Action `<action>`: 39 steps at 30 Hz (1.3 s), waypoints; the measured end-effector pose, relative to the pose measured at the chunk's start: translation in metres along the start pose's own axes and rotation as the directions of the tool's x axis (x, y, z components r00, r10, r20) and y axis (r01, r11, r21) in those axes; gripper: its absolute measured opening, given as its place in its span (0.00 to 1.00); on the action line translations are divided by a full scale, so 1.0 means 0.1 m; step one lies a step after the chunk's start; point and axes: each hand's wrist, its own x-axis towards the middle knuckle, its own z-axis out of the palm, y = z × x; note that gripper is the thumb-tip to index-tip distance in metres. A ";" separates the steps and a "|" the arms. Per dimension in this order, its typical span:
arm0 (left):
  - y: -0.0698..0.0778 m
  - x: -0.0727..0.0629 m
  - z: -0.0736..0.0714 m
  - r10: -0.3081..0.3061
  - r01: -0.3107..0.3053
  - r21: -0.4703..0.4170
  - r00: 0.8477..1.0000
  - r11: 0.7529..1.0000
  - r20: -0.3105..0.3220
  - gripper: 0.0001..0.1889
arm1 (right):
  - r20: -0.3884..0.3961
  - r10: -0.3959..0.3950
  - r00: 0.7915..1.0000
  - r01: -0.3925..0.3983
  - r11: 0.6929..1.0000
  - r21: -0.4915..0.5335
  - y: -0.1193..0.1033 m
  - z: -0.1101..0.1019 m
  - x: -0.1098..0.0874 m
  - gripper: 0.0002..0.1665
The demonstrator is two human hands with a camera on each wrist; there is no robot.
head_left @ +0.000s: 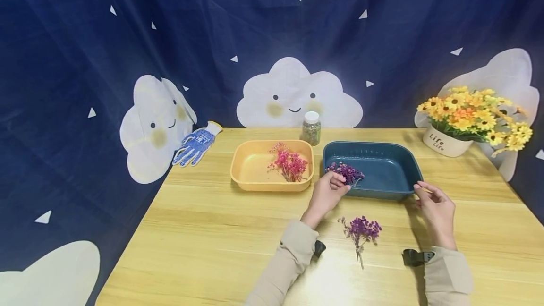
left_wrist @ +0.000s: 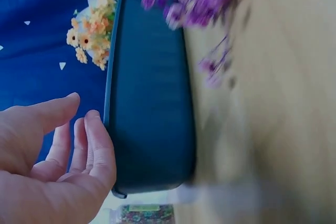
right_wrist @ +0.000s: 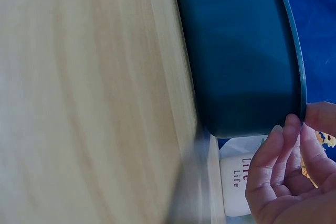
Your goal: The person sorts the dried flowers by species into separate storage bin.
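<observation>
A dark blue basin (head_left: 382,193) sits on the table, with a sprig of purple dried flowers (head_left: 346,172) inside its left end. My left hand (head_left: 328,196) is over the basin's front-left rim beside that sprig; in the left wrist view the thumb and loosely bent fingers (left_wrist: 100,145) are apart with nothing between them. At the front-right corner my right hand (head_left: 435,207) pinches the basin's rim between thumb and fingertips (right_wrist: 291,121). Another purple dried flower bunch (head_left: 361,230) lies on the table between my forearms, stems toward me.
Left of the blue basin stands a yellow basin (head_left: 250,186) holding pink dried flowers (head_left: 291,164). Behind them is a white-lidded jar (head_left: 311,131). A blue-and-white glove (head_left: 195,145) lies back left, and a white pot (head_left: 446,143) of yellow flowers stands back right.
</observation>
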 end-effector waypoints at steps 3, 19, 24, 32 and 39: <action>-0.05 -0.15 0.02 -0.040 0.041 -0.018 0.999 0.999 0.018 0.08 | 0.001 0.002 1.000 -0.002 1.000 0.013 0.00 0.00 0.00 0.12; -0.12 -0.76 0.18 -0.124 0.126 -0.003 0.985 0.992 0.121 0.09 | 0.006 0.006 1.000 -0.006 1.000 0.008 -0.04 -0.01 -0.01 0.12; -0.17 -0.82 0.19 -0.149 0.150 0.001 0.979 0.989 0.141 0.09 | 0.014 0.006 1.000 -0.007 1.000 0.021 -0.06 -0.01 -0.02 0.12; -0.18 -0.91 0.26 -0.201 0.196 0.048 0.967 0.980 0.155 0.09 | 0.020 0.000 1.000 -0.001 0.999 0.032 -0.04 0.00 -0.02 0.12; -0.14 -0.94 0.31 -0.210 0.193 0.114 0.964 0.975 0.163 0.09 | 0.025 0.005 1.000 -0.006 0.999 0.034 -0.02 0.00 -0.04 0.12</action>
